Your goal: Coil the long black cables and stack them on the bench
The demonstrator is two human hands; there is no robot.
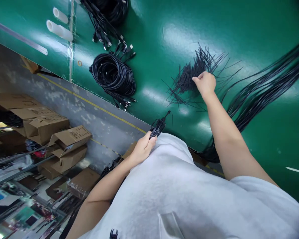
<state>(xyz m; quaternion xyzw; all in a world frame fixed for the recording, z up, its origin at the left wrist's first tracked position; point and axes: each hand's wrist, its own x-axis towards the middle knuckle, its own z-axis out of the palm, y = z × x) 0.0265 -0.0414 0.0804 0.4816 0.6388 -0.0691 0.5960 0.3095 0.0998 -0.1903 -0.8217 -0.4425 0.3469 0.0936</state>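
Observation:
My left hand is closed around a folded bundle of black cable, held low in front of my white shirt near the table edge. A dark connector end sticks out of the top of the bundle. Over the green table, my right hand is pinched at the near right side of a loose pile of thin black twist ties. Thumb and fingertips press together against the ties; how many they grip is hidden.
Left of the pile lies a big coil of black cables with USB plugs, and another cable heap behind it. Long black cables drape over the table at right. White rolls and a metal ruler lie far left. Cardboard boxes stand beyond the table edge.

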